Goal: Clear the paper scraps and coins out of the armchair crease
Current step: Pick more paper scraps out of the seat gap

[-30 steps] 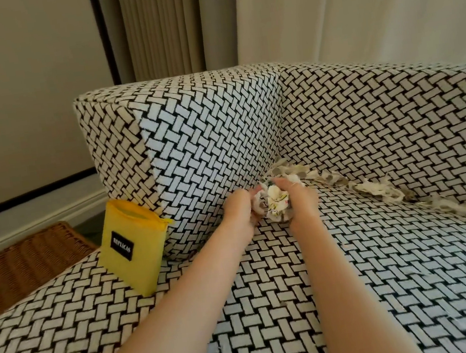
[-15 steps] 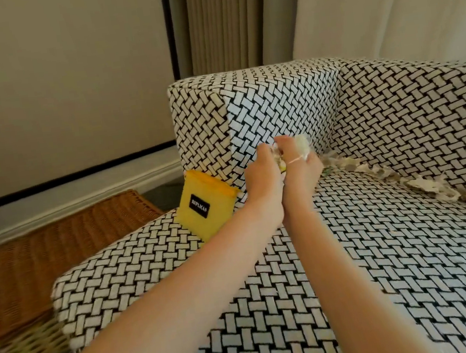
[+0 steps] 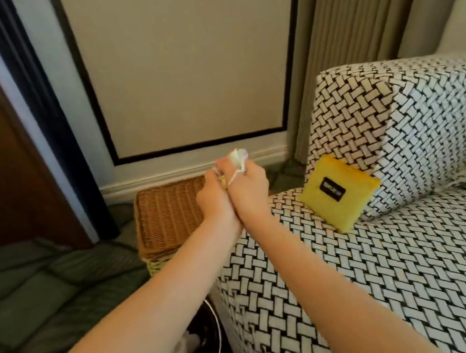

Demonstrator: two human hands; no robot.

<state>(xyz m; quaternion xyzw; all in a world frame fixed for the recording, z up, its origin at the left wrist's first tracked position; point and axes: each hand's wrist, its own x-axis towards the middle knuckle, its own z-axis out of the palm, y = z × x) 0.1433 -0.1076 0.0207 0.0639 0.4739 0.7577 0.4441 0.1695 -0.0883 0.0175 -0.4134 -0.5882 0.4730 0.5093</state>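
Together, left hand point(image 3: 216, 196) and right hand point(image 3: 248, 190) clutch paper scraps point(image 3: 238, 157) over wicker basket point(image 3: 171, 215); yellow pouch point(image 3: 338, 191) nearby.

Both bare forearms reach from the lower frame toward its centre, where the left hand point(image 3: 216, 199) and right hand point(image 3: 250, 193) press together, fingers curled closed around a held wad.
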